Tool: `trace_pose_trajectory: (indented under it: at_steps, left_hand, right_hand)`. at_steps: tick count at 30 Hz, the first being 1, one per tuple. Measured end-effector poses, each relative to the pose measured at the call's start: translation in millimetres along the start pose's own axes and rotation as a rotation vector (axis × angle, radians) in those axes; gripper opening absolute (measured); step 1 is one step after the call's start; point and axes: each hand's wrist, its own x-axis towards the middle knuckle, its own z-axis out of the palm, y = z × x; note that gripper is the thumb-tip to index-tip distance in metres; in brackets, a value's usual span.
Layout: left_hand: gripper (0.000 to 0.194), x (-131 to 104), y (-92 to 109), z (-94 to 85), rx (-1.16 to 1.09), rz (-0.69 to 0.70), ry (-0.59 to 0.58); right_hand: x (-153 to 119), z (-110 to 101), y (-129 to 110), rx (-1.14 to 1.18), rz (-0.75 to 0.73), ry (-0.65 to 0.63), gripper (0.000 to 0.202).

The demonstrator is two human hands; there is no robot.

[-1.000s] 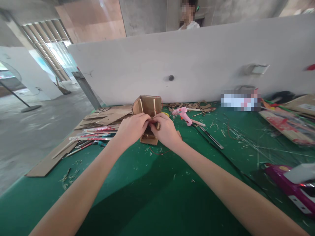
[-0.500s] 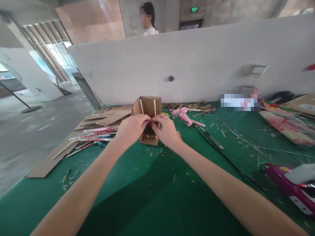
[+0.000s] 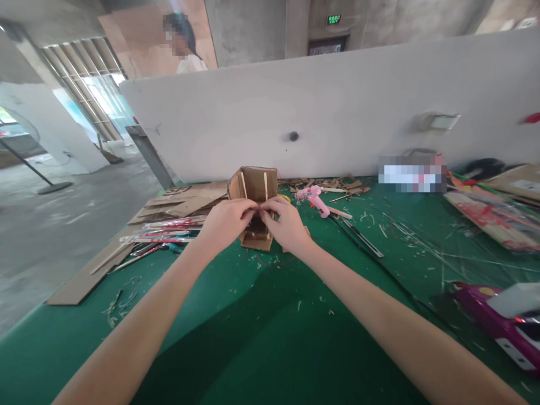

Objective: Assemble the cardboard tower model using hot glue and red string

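A small open cardboard box [image 3: 255,181] stands upright on the green table [image 3: 236,326], with thin wooden sticks [image 3: 266,185] fixed inside its back part. My left hand [image 3: 230,218] and my right hand [image 3: 284,220] meet in front of the box, fingertips pinched together and almost touching. Whatever lies between the fingertips is too small or hidden to make out. Below the hands the box's lower flap [image 3: 256,243] shows. A thin red wire [image 3: 270,264] curves on the table just in front of it.
Right of the box lie a pink glue gun [image 3: 316,199] and a utility knife [image 3: 363,239]. Cardboard sheets [image 3: 181,202] and plastic-wrapped sticks [image 3: 169,230] are on the left. A purple appliance [image 3: 493,320] sits at right. Behind the table rises a white partition [image 3: 337,101]; a person [image 3: 192,63] is beyond it.
Both hands stay pinched at the box with barely any movement. Beyond the partition, the person has moved to the left.
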Motion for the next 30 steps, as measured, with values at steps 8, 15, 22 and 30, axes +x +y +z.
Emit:
trace_pose_trajectory:
  at_steps: [8, 15, 22, 30]
  left_hand:
    - [0.022, -1, -2, -4.7, -0.001, 0.049, -0.034]
    - [0.021, -3, 1, -1.9, 0.037, 0.043, 0.034]
    - [0.019, -5, 8, 5.3, 0.079, -0.035, 0.131]
    - [0.018, -7, 7, 13.2, 0.118, -0.059, 0.191]
  right_hand:
    - [-1, -1, 1, -0.003, -0.025, -0.022, 0.017]
    - [-1, 0, -4, 0.013, 0.023, -0.008, 0.016]
    - [-2, 0, -7, -0.001, 0.02, -0.002, 0.014]
    - [-2, 1, -8, -0.027, 0.006, 0.011, 0.016]
